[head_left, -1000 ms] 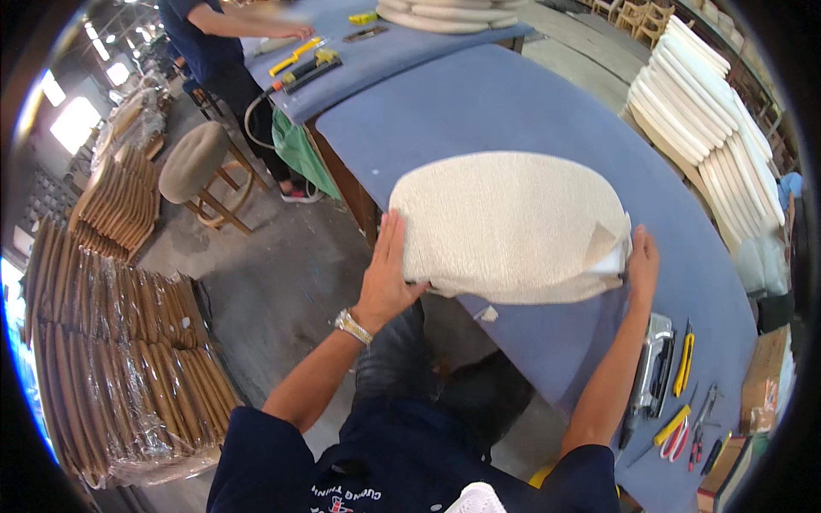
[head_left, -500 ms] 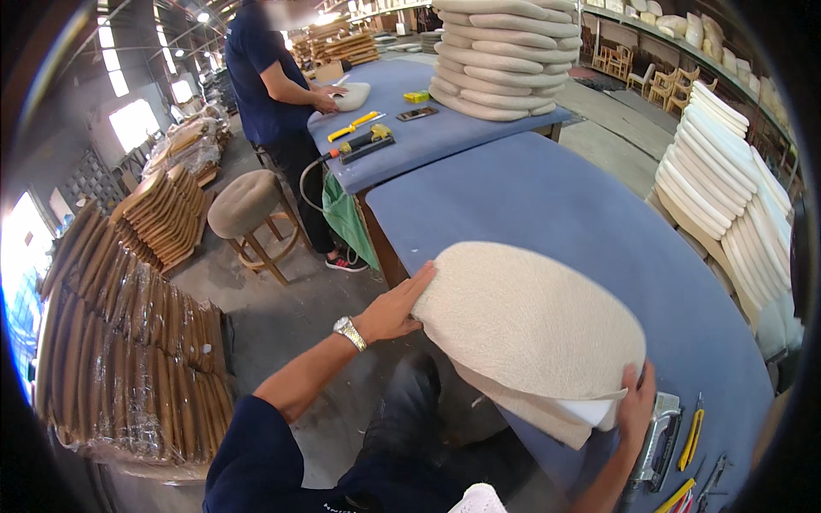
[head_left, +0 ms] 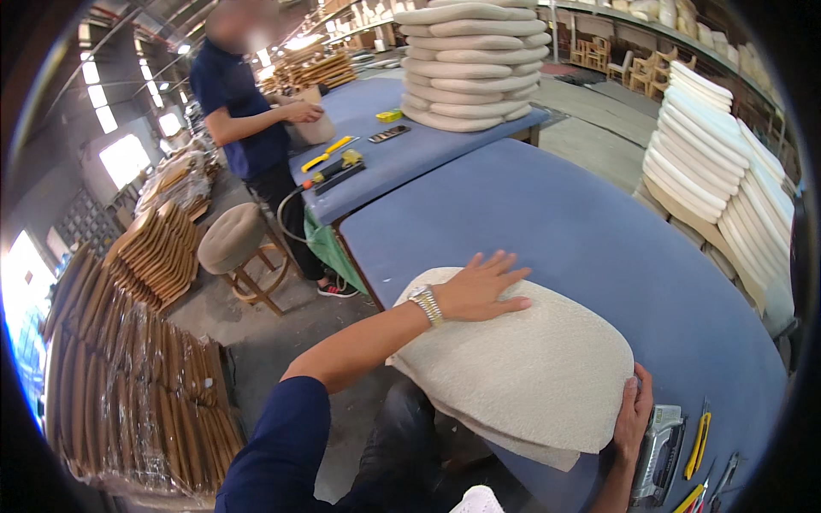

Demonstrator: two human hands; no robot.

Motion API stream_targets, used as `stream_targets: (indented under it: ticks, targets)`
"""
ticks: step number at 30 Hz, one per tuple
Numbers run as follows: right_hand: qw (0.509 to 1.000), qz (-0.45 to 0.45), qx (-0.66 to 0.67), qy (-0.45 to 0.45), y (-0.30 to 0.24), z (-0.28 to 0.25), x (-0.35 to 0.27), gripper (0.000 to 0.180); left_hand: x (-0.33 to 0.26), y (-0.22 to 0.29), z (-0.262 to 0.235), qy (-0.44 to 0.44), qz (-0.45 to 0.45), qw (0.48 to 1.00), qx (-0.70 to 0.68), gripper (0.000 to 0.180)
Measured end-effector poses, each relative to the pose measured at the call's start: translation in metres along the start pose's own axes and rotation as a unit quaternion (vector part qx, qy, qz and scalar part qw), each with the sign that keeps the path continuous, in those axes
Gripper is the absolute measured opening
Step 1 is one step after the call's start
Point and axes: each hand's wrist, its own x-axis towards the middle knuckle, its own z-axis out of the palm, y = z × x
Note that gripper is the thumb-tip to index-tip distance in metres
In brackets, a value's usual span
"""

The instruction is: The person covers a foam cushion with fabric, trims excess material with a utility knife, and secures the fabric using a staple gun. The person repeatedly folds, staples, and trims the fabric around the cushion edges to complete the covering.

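Head view, cushion (head_left: 530, 368): bumpy cream cloth, rounded, sticking past the blue table (head_left: 530, 197) at its near side
Left hand (head_left: 483, 292): spread wide, flat on top
Right hand (head_left: 634, 412): half curled, holding its right edge
Table: smooth, stretching far behind

head | left fisheye, head height | facing down, forward | blue table (head_left: 530, 214) close

Free tabletop (head_left: 556, 218) beyond cushion (head_left: 530, 372), staple gun (head_left: 657, 453) crowding right hand (head_left: 634, 415), cutter (head_left: 699, 445) past it
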Motion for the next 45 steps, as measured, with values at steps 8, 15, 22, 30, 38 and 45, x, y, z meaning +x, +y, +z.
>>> stream_targets:
  ticks: [8, 15, 22, 30, 38, 45]
  targets:
    - [0.999, 0.048, -0.002, 0.001, -0.005, -0.003, 0.000, 0.043, 0.065, 0.056, 0.002, -0.071, 0.141, 0.982, -0.101, 0.077]
    - [0.999, 0.024, -0.024, -0.001, -0.004, -0.004, -0.005, 0.052, 0.067, 0.058, -0.001, -0.083, 0.100, 0.987, -0.098, 0.077]
    - [0.999, -0.008, -0.032, 0.005, 0.003, 0.002, 0.003, 0.054, 0.068, 0.057, 0.002, -0.048, 0.052, 0.996, -0.060, 0.079]
    - [0.998, -0.004, -0.058, 0.021, -0.003, 0.006, 0.005, 0.047, 0.067, 0.057, 0.015, 0.011, 0.027, 0.999, -0.023, 0.078]
    - [0.997, -0.037, -0.051, 0.033, -0.001, 0.008, 0.001, 0.044, 0.069, 0.062, 0.001, -0.039, -0.035, 0.996, -0.070, 0.080]
    - [0.992, -0.024, -0.123, 0.026, -0.016, 0.000, -0.025, 0.037, 0.055, 0.063, 0.007, -0.023, 0.017, 0.995, -0.090, 0.077]
